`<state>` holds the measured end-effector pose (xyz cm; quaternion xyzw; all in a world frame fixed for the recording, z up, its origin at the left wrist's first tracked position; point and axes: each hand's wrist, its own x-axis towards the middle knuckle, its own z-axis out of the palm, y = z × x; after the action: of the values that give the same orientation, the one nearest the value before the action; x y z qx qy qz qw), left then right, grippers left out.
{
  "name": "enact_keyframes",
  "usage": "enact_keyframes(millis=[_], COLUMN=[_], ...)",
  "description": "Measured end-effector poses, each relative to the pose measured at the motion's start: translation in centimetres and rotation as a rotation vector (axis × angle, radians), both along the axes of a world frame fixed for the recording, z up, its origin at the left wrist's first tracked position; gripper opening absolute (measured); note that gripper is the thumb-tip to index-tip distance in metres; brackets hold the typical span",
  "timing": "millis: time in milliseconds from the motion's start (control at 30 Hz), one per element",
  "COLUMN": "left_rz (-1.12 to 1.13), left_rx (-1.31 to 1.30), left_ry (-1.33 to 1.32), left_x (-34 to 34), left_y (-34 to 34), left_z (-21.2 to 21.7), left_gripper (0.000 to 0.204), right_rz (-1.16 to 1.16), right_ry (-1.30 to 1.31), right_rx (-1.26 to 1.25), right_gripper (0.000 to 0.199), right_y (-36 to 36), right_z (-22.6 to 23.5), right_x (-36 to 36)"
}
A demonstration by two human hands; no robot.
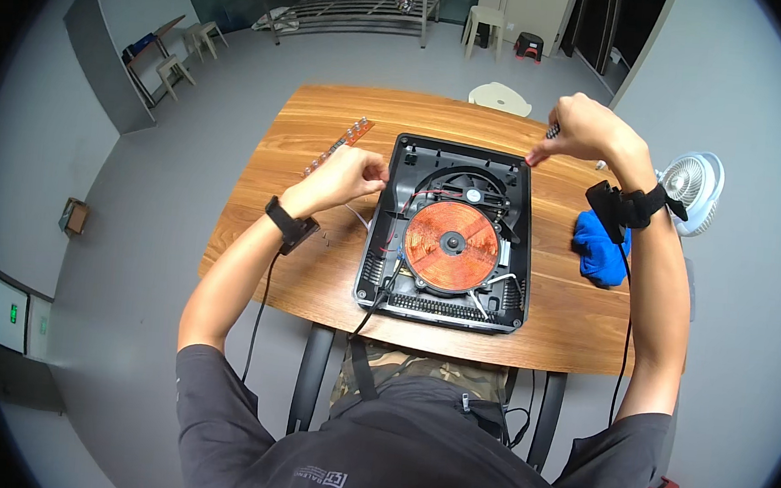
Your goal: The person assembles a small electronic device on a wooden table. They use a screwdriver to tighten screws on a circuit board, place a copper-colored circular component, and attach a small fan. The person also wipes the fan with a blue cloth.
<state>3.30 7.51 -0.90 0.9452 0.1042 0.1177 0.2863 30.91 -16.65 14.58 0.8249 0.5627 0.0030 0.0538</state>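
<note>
An opened induction cooker base (372, 270), a black tray-like housing, lies on the wooden table in front of me. Inside it are a round copper coil (432, 243), a black fan (496, 186) and several wires. My left hand (352, 179) is at the housing's left rim, its fingers curled and pressed together; whether anything is between them is hidden. At the far right corner my right hand (585, 131) is closed around a small dark ridged thing (553, 130), mostly covered by the fingers. Its fingertips point down at that corner.
On the wooden table (254, 233), a reddish-brown strip with silver parts (355, 133) lies beyond my left hand. A blue cloth (599, 247) sits to the right, near a white fan (693, 190). A cream stool (500, 98) stands past the far edge. Cables hang from both wrists.
</note>
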Motion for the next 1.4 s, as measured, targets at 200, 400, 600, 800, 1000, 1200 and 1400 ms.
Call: enact_keyframes(millis=[200, 400, 600, 800, 1000, 1200, 1400], left_rz=[-0.045, -0.064, -0.067, -0.069, -0.080, -0.094, -0.089], left_rx=[-0.038, -0.054, -0.030, 0.010, 0.046, 0.051, 0.055], left_ry=[-0.067, -0.078, -0.095, -0.107, -0.078, -0.054, -0.074], left_x=[5.3, 7.4, 7.8, 7.7, 7.7, 7.7, 7.6], left_y=[-1.7, -1.8, -2.0, -2.4, -2.4, -2.6, -3.4], left_z=[-0.2, -1.2, -1.7, -1.8, -1.8, -1.6, -0.8], left_gripper=[0.013, 0.017, 0.016, 0.016, 0.015, 0.016, 0.016], right_rz=[0.354, 0.358, 0.339, 0.354, 0.370, 0.346, 0.346], right_ry=[0.208, 0.220, 0.185, 0.212, 0.252, 0.261, 0.264], right_rx=[0.264, 0.262, 0.303, 0.309, 0.314, 0.288, 0.290], right_gripper=[0.043, 0.042, 0.040, 0.038, 0.036, 0.035, 0.044], right_y=[1.7, 2.8, 2.8, 2.5, 2.3, 1.9, 1.8], right_z=[-1.9, -2.3, -3.4, -3.7, -4.1, -3.6, -4.1], right_x=[-0.9, -2.5, -1.9, -1.9, -1.8, -2.3, -1.6])
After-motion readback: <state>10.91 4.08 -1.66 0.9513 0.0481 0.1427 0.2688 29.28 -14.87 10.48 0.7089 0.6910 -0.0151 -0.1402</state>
